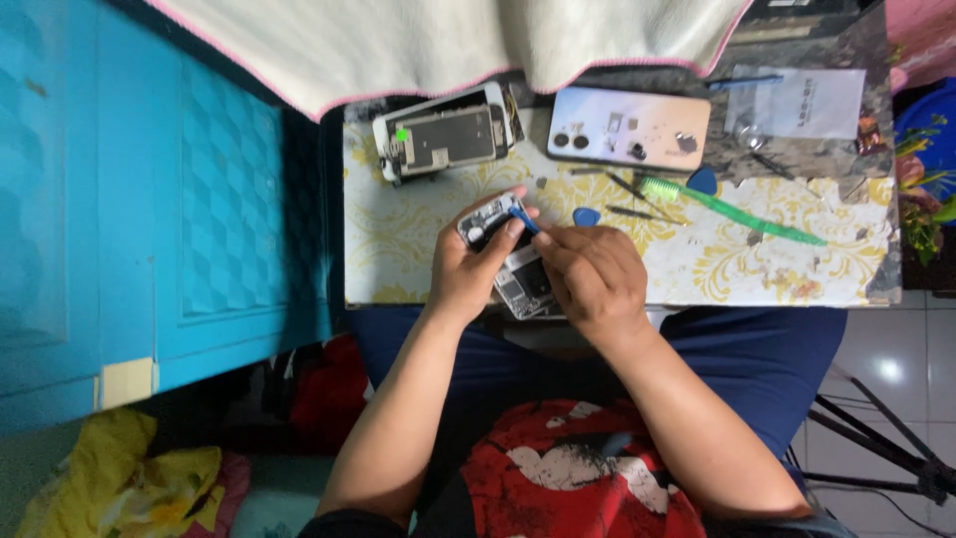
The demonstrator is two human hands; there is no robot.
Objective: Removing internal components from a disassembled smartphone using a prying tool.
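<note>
My left hand (470,267) grips an opened phone (506,257) with its insides showing, held over the near edge of the small table (398,249). My right hand (590,279) pinches a small blue pry tool (525,220) whose tip rests on the phone's upper part. The lower half of the phone is partly hidden by my right fingers.
A detached phone screen assembly (446,134) lies at the back left. A pale phone back (629,127) with small parts on it lies behind. Blue picks (587,215), a green brush (727,209), a plastic bag (797,102), a cream cloth (448,40) and a blue cabinet (149,199) surround the spot.
</note>
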